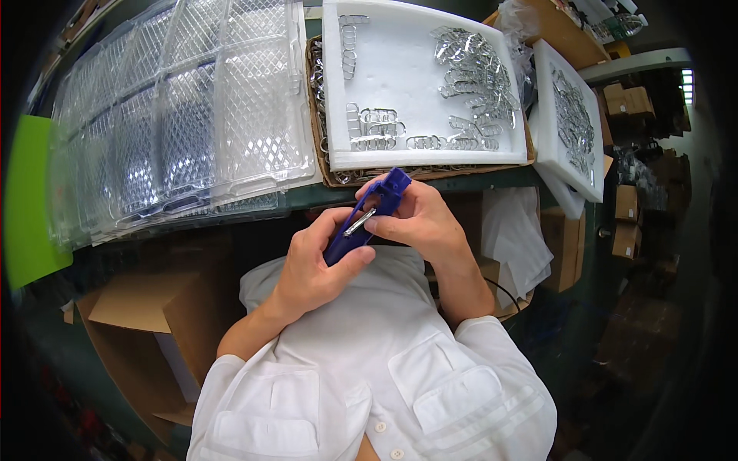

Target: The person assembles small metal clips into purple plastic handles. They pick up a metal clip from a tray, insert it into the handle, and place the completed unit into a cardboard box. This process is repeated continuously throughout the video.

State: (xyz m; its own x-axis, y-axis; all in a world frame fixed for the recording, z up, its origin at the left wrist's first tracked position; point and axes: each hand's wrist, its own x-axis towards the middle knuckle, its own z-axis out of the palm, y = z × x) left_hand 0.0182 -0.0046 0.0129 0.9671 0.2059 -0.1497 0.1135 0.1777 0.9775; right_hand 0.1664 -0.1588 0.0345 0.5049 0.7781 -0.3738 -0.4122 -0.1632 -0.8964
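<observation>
A long dark-blue plastic piece slants in front of my chest, with a slim shiny metal part lying along its open middle. My left hand is closed around its lower end, thumb across the near side. My right hand grips the upper end, and its thumb rests against the top of the metal part. Just beyond my hands stands a white foam tray, with shiny bent-wire clips heaped at its right side. Smaller groups of clips lie along its left and near edges.
The foam tray sits on a cardboard box of metal pieces. At left are stacked clear plastic trays and a bright green panel. Another foam tray with clips leans at right. An open carton stands below left.
</observation>
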